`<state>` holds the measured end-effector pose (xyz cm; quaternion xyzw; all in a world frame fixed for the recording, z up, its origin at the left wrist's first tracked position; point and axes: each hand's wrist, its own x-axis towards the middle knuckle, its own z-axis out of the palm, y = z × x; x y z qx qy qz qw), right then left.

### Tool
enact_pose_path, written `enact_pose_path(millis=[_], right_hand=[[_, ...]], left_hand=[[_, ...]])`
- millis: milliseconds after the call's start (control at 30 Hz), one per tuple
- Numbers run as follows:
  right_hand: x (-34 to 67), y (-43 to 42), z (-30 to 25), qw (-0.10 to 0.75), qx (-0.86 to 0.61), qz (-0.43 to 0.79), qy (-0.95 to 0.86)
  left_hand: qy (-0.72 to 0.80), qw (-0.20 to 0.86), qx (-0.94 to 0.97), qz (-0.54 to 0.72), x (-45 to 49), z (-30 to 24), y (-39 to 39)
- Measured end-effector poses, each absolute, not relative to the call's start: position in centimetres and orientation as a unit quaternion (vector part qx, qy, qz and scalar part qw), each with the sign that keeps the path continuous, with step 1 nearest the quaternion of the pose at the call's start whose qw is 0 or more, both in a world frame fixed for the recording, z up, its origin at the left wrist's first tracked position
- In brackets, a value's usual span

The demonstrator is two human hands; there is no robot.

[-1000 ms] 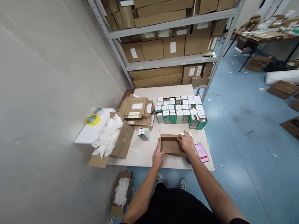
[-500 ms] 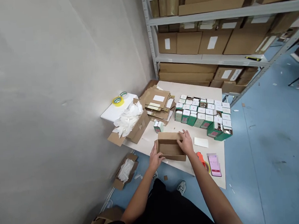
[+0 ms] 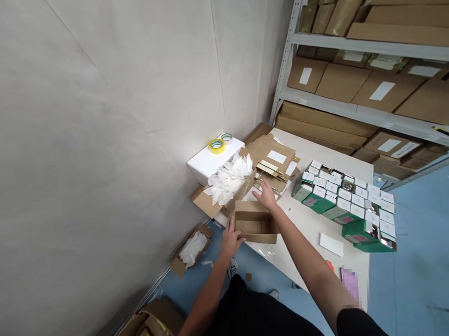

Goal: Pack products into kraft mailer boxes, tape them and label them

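Observation:
An open-topped cardboard box (image 3: 257, 239) rests at the table's near edge, its inside facing up with nothing in it. My left hand (image 3: 231, 239) grips its left near corner, thumb along the front wall and fingers against the side. Beyond the box's far wall reaches my right hand (image 3: 265, 195), fingers apart, close to a pile of flattened cardboard (image 3: 274, 155). This hand covers the spot where a small green-and-white box stood, so I cannot make that box out.
White paper fills a carton (image 3: 207, 203) at left. Tape rolls (image 3: 216, 146) lie on a white block (image 3: 199, 162). Rows of green-and-white boxes (image 3: 356, 201) stand at right, near a white card (image 3: 331, 244) and a phone (image 3: 350, 284). Shelves (image 3: 326, 100) hold cartons behind.
My right hand has left the cardboard box's right side and moved forward and left past its far wall. My left hand stays on the box. The view has swung left.

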<state>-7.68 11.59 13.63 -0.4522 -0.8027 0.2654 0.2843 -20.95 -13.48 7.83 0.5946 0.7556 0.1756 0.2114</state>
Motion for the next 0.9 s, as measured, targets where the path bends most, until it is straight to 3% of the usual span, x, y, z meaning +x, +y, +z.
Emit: enact_pose_path(millis=[233, 433, 900], right_hand=[[-16.7, 22.1, 13.8, 0.208, -0.513, 0.323, -0.768], [-19.7, 25.1, 12.4, 0.149, -0.584, 0.32, -0.731], [-19.7, 22.1, 13.9, 0.259, -0.615, 0.279, -0.691]], left_hand=[[0.724, 0.222, 0.617, 0.213, -22.8, 7.2, -11.8], [0.713, 0.251, 0.618, 0.216, -23.4, 6.7, -11.2], [0.684, 0.261, 0.639, 0.235, -25.1, 6.4, -9.7]])
